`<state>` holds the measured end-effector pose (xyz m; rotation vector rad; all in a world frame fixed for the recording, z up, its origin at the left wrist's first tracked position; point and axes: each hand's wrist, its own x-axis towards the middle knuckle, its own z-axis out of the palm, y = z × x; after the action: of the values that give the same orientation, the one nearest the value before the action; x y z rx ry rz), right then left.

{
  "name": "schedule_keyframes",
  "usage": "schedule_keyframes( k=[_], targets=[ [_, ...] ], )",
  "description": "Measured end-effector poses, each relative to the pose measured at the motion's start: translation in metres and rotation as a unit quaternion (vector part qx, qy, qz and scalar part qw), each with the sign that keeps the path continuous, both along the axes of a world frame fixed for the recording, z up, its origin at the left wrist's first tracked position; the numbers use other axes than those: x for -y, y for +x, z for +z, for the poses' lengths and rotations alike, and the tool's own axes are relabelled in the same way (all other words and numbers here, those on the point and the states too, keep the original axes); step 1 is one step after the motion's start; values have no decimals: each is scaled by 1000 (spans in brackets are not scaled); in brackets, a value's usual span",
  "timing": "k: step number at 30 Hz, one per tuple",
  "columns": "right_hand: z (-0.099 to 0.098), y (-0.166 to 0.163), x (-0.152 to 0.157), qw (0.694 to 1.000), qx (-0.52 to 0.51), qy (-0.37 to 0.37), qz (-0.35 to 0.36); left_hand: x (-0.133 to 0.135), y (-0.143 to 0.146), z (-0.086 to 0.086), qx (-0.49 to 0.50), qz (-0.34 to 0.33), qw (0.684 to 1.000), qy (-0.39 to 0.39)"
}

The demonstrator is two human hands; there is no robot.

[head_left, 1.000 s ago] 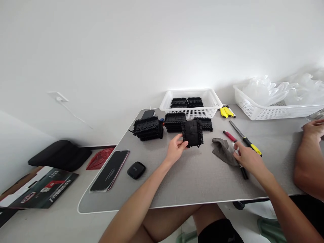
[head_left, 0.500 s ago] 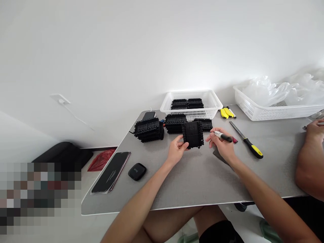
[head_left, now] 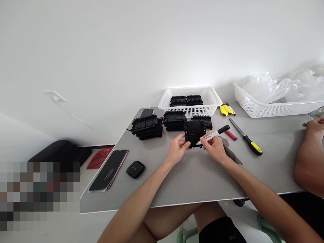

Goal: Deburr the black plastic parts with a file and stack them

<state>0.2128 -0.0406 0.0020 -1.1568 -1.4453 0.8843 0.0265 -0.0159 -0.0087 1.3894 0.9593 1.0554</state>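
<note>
A flat black plastic part [head_left: 194, 130] with toothed side edges is held up above the table by my left hand [head_left: 177, 149], thumb on its lower left corner. My right hand [head_left: 214, 147] grips a white marker [head_left: 212, 135] with a black end pointing up and to the right. The marker's tip meets the lower face of the black part, or is very close to it. Behind are stacks of similar black parts, one at the left [head_left: 146, 127] and one in the middle [head_left: 174, 120]. A smaller pile [head_left: 206, 120] sits partly hidden behind the held part.
A white basket [head_left: 189, 110] with black parts stands at the back; another [head_left: 278, 109] holds plastic bags. A file [head_left: 249, 141], yellow-handled tools [head_left: 226, 109], a red object [head_left: 231, 135], a grey cloth [head_left: 231, 155], a phone [head_left: 109, 170] and a black case [head_left: 135, 169] lie around. Another person's arm [head_left: 310, 158] rests at right.
My right hand has moved left to the black part, and the marker has turned so its tip points down at the part's face. My left hand keeps its hold.
</note>
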Motion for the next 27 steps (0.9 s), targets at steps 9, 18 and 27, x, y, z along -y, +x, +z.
schedule_keyframes(
  k=[9, 18, 27],
  targets=[
    [-4, 2, -1, 998, 55, 16, 3, 3, 1, 6, -3, -4, 1000, -4],
    [-3, 1, -2, 997, 71, 21, 4, 3, 1, 5, 7, -3, 1000, -5],
    [3, 4, 0, 997, 83, 6, 7, 3, 2, 2, 4, -3, 1000, -3]
  ],
)
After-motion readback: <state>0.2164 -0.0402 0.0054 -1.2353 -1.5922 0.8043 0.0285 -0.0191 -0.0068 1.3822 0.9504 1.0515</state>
